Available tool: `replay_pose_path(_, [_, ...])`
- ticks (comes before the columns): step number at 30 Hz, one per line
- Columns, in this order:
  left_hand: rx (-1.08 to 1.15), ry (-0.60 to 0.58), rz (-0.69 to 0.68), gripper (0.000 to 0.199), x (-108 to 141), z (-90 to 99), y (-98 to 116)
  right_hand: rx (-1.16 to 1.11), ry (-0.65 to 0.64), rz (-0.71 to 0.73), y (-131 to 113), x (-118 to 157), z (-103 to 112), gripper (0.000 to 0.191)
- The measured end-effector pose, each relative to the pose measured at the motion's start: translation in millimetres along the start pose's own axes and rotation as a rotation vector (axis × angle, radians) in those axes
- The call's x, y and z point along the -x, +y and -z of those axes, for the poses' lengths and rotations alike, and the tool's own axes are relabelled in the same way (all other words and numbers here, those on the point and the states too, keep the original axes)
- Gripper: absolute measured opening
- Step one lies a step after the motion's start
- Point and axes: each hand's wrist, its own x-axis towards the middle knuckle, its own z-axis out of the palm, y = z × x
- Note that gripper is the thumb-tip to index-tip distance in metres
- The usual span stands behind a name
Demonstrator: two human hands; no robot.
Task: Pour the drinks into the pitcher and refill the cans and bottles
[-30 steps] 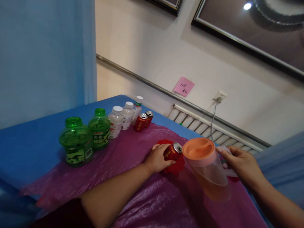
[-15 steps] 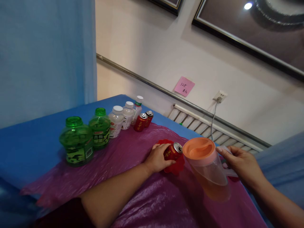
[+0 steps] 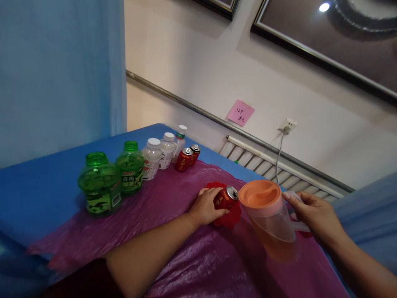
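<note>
My left hand (image 3: 207, 207) is closed around a red drink can (image 3: 226, 198), which leans slightly toward the right with its opened top facing up. Beneath the can lies a red scalloped mat (image 3: 230, 218). In my right hand (image 3: 314, 213) is the handle of a clear plastic pitcher (image 3: 274, 231) with an orange lid (image 3: 259, 193). The pitcher is tilted, its lid end toward the can, and amber liquid fills its lower part. The lid's edge is right beside the can's top; whether they touch, I cannot tell. No stream of liquid can be made out.
Two green bottles (image 3: 99, 186) without caps stand at the left. Behind them come white-capped bottles (image 3: 151, 159) and two red cans (image 3: 184, 160). Purple plastic sheeting (image 3: 173, 190) covers part of the blue table (image 3: 40, 182). A radiator (image 3: 248, 159) and wall socket (image 3: 287, 126) are beyond.
The pitcher's lower end has shifted very slightly to the left. Both hands keep their grips, and the can has not visibly moved.
</note>
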Motion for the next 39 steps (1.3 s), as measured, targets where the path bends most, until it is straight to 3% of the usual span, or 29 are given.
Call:
replay_pose_path(4, [-0.002, 0.004, 0.002, 0.069, 1, 1.1, 2, -0.094, -0.005, -0.055, 5, 0, -3, 0.056])
replay_pose_path(9, [0.018, 0.007, -0.002, 0.067, 0, 4.1, 5, -0.216, 0.038, 0.006, 23, -5, -5, 0.056])
replay_pose_path(19, [0.075, 0.079, -0.009, 0.072, -4, 2.5, -4, -0.632, 0.296, 0.089, 55, -28, -29, 0.05])
replay_pose_path(26, [0.095, 0.119, -0.041, 0.069, -5, 2.5, -5, -0.71, 0.421, 0.088, 84, -40, -46, 0.055])
replay_pose_path(39, [0.196, 0.098, -0.009, 0.075, -7, -2.0, -10, -0.792, 0.527, 0.047, 125, -32, -44, 0.054])
